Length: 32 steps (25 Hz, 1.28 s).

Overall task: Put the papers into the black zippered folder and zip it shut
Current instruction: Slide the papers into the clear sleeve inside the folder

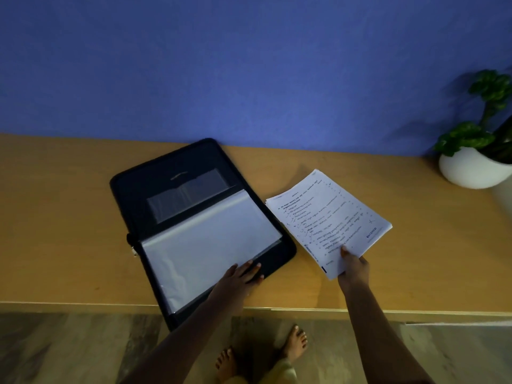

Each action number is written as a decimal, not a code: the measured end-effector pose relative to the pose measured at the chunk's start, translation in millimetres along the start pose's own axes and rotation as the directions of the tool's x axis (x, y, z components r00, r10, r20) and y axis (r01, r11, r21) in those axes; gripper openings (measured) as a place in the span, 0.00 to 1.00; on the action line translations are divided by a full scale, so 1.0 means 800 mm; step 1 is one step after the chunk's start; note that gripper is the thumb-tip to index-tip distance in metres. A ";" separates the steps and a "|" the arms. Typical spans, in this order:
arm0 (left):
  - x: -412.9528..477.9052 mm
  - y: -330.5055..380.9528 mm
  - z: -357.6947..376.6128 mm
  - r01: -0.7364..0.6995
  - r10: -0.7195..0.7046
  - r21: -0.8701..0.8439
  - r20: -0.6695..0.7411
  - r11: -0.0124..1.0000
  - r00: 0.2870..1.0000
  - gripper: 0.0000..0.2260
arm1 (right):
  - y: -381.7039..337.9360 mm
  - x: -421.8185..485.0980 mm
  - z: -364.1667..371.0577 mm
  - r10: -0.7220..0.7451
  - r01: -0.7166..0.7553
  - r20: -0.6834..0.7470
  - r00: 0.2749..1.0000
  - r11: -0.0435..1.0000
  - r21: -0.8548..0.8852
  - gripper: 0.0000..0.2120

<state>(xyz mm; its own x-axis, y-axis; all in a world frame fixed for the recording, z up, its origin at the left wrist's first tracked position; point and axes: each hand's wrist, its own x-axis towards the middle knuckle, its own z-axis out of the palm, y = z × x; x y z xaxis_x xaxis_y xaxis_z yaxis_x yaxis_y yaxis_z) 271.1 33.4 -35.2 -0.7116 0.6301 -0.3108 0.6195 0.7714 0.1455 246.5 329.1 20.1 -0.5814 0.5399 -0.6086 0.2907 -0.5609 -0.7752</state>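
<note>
The black zippered folder [166, 173] lies open on the wooden table [55, 217], tilted, with its near corner hanging over the front edge. Clear plastic sleeves [205, 239] cover its lower half. My left hand [238, 278] rests flat on the folder's near right corner, fingers spread over the sleeves' edge. A stack of printed papers [329, 220] sits just right of the folder. My right hand [353, 268] pinches the stack's near edge, thumb on top. The zip pull [135, 249] shows at the folder's left side.
A white pot with a green plant [473, 167] stands at the table's far right corner. A blue wall [249, 65] rises behind the table. Bare feet [263, 353] show on the wood-pattern floor below the table's front edge.
</note>
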 end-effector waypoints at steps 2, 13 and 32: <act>-0.019 -0.013 0.000 -0.048 0.050 0.062 -0.032 0.997 0.998 0.31 | 0.009 -0.009 0.000 0.011 -0.011 -0.012 1.000 1.000 0.008 0.15; -0.086 -0.047 -0.011 -0.033 0.022 -0.028 -0.321 0.999 0.947 0.13 | 0.035 -0.041 -0.001 0.034 -0.031 -0.071 0.997 0.999 0.042 0.23; 0.060 -0.014 -0.096 0.644 -0.769 -0.627 0.110 0.438 0.630 0.07 | -0.010 -0.009 -0.044 -0.036 0.036 0.062 0.997 0.999 0.000 0.11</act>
<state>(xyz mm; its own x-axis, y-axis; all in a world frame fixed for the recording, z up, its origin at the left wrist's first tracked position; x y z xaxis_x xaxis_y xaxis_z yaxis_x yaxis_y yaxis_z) 204.5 61.5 20.4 -0.8883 -0.2057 -0.4106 -0.3945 0.7996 0.4528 274.6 351.9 24.8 -0.6377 0.5198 -0.5685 0.2694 -0.5409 -0.7968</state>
